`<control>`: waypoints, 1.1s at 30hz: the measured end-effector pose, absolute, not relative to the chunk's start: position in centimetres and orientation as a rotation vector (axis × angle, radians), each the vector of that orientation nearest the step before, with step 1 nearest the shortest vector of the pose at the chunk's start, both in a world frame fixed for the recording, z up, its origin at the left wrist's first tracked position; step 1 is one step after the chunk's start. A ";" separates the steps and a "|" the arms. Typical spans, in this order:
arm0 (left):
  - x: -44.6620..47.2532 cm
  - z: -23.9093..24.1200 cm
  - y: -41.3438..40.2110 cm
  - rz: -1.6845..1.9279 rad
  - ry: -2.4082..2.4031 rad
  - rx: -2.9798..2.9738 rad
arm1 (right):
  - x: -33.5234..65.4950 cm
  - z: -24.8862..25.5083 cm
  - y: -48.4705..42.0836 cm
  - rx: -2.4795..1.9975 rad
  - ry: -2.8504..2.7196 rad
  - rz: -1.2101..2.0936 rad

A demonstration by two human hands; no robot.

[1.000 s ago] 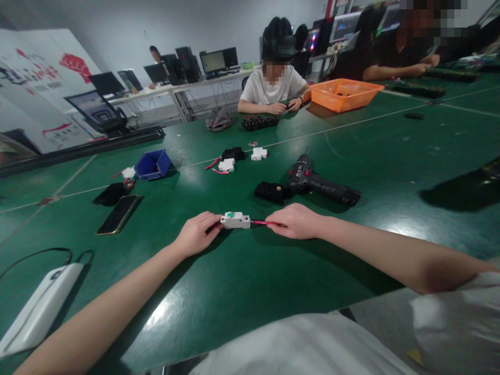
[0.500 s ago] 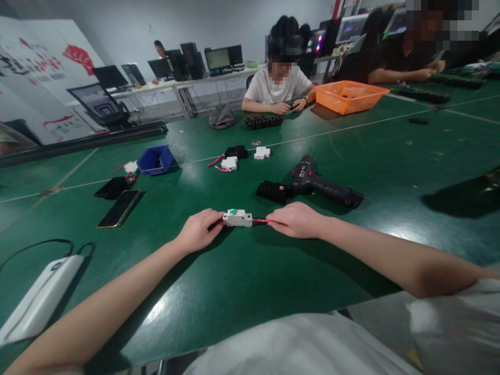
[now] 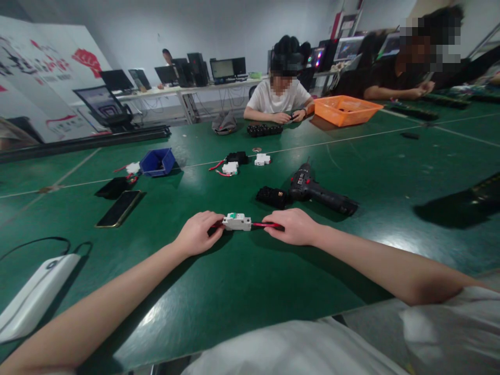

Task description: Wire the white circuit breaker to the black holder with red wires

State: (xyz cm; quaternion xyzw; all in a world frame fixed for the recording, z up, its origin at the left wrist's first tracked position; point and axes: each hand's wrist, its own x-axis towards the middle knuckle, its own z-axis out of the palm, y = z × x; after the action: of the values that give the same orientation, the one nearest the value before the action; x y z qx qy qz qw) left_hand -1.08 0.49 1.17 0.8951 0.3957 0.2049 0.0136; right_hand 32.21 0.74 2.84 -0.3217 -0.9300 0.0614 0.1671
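A small white circuit breaker with a green switch lies on the green table between my two hands. My left hand is closed at the breaker's left end, pinching a red wire there. My right hand is closed on a red wire that runs out of the breaker's right end. Both forearms rest low over the table.
Behind my hands lie a black electric screwdriver and a black part. More breakers, a blue bin, a phone and a white power bank sit left. Two people work at the far side beside an orange basket.
My hands and the breaker stay almost still; my right fingers have slid a little along the red wire. The camera has tilted slightly, shifting the scene down.
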 end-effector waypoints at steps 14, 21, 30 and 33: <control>-0.1 2.4 -0.6 0.641 1.484 2.929 | 32.7 3.1 0.9 -0.929 -2.620 0.225; 0.4 2.1 -1.0 0.707 1.408 3.043 | 33.0 3.1 1.0 -0.940 -2.585 0.093; 0.4 1.4 -1.0 0.786 1.287 3.081 | 33.4 3.4 1.0 -0.920 -2.537 -0.043; 0.4 1.5 -1.1 0.787 1.248 3.099 | 33.7 4.0 1.3 -0.880 -2.499 -0.099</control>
State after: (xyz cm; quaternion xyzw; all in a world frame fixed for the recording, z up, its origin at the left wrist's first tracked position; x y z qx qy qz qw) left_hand 0.35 -1.06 1.49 0.8933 0.3598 0.2269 -0.1450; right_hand 33.71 1.34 3.99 -0.3219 -0.9144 -0.0361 0.2427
